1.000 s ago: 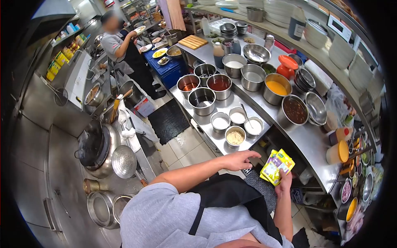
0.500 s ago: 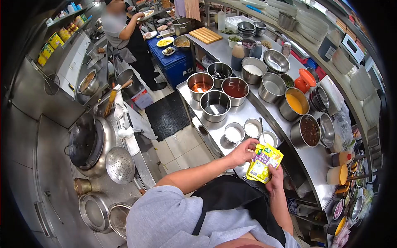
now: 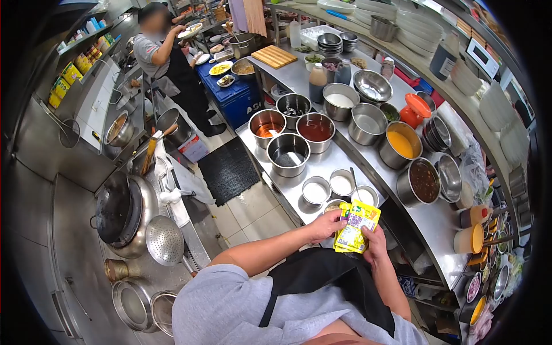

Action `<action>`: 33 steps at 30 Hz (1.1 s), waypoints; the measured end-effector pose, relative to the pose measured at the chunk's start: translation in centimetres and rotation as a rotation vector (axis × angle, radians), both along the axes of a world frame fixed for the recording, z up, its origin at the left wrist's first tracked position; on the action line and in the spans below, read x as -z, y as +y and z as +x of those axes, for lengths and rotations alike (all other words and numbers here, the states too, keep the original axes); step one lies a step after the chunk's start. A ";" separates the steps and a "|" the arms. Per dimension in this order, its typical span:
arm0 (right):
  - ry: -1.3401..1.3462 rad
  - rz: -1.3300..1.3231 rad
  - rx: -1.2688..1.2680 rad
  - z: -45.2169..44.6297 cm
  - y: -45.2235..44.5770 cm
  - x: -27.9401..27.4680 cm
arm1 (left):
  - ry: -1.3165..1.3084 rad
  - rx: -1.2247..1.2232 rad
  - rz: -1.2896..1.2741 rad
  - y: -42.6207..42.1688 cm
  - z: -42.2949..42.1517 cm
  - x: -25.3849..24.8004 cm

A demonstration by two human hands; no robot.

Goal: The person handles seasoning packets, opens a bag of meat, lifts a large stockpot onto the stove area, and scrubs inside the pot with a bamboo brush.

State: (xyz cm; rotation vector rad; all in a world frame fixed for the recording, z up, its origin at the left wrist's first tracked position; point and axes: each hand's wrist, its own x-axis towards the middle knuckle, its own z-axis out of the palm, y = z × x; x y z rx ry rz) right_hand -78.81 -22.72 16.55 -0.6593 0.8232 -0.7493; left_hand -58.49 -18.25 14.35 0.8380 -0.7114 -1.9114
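Observation:
Yellow packets (image 3: 357, 225) with purple and white print are fanned out between my two hands, above the front end of the lower steel table. My left hand (image 3: 325, 225) pinches their left edge, and my right hand (image 3: 376, 242) grips their right side with the thumb on top. Just beyond the packets stand small steel pots of white powder (image 3: 315, 190), one with a spoon handle sticking out. Another small pot is partly hidden behind the packets and my left hand.
Large steel pots of dark liquid (image 3: 288, 155) and red sauce (image 3: 315, 131) stand farther back. A wok (image 3: 115, 208) and a perforated ladle (image 3: 165, 240) are on the left. A co-worker (image 3: 167, 63) holds a plate at the back left. Shelving with plates curves along the right.
My left hand has come from beside the packets to their left edge and closed on it. The packets have moved left and up, over the small pots.

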 end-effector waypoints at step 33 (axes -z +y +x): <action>0.052 -0.327 0.017 -10.9 -0.7 -0.4 | -0.279 -0.219 -0.227 -1.6 -6.8 -2.2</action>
